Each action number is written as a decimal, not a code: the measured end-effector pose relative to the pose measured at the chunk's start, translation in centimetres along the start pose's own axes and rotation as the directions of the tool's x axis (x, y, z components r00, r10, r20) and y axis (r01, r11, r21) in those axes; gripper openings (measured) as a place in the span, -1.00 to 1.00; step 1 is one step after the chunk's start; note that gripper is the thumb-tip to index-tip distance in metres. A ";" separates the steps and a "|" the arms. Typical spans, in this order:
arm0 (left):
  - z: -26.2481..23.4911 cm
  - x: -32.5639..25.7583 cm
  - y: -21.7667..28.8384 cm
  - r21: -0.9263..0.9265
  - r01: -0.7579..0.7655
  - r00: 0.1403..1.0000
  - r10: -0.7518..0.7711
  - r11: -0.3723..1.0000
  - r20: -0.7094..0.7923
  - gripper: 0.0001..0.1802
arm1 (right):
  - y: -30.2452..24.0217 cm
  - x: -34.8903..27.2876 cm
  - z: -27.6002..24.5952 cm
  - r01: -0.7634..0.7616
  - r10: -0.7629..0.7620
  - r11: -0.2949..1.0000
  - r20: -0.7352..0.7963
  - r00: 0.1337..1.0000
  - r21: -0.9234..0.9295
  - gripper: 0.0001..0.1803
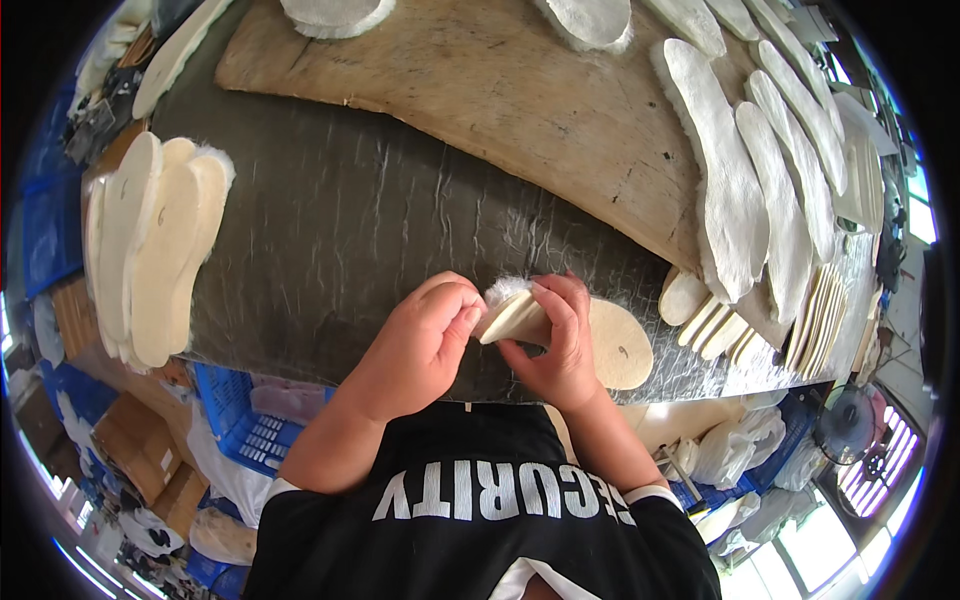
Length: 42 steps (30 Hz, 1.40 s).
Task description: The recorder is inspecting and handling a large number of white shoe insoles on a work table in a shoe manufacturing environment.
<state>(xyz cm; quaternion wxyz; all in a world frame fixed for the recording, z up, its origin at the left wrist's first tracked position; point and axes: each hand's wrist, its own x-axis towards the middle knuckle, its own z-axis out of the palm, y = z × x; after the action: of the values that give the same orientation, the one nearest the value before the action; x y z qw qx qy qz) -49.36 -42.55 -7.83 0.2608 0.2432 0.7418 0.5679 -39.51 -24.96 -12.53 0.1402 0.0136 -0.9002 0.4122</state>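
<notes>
At the far left of the dark-covered counter (350, 230), a stack of cream insoles (150, 250) lies fanned out, smooth sides up, with a fringe of white fleece showing along its upper right edge. Below the counter's near edge on that side sit a blue plastic crate (250, 425) and cardboard boxes (140, 440).

At centre, a person in a black shirt works over the counter's near edge. The left hand (420, 345) is curled, its fingers (462, 318) pressed together and pinching the left end of a fleece-lined insole (600, 345). The right hand (560, 345) grips the same insole just beside it, thumb underneath and fingers (550, 300) folded over the top, so that the end between the two hands is bent upward and a tuft of white fleece shows above it. The insole's rounded far end lies flat on the counter, pointing right, smooth cream side up.

Behind the hands, a worn wooden board (480, 90) spans the counter. On its right part lie long insoles turned fleece side up (740, 180), overlapping in a row. Just below them, near the counter's right edge, smaller cream insoles (715, 325) stand packed on edge. Clear plastic bags (730, 450) sit lower right, beside a fan (845, 425).
</notes>
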 end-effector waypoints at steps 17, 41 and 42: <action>-0.4 -1.8 -4.4 -0.258 0.052 0.999 -0.050 0.965 0.014 -0.70 | 0.9 2.4 -5.8 -0.135 0.196 0.956 0.227 0.954 -0.261 -0.28; -1.3 0.0 -2.9 0.076 -0.214 0.974 0.219 0.974 -0.056 -0.74 | 1.3 1.7 -8.7 -0.252 0.275 0.961 0.291 0.916 -0.114 -0.65; -1.2 0.1 -2.8 0.076 -0.213 0.975 0.217 0.974 -0.048 -0.74 | 1.4 1.6 -8.6 -0.235 0.252 0.968 0.288 0.924 -0.092 -0.67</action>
<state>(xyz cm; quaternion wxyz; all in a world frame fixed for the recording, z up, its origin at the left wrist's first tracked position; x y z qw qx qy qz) -50.47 -44.02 -10.32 0.1682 0.3151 0.7377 0.5730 -39.17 -17.47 -7.81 -0.0488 -0.0404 -0.9168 0.3942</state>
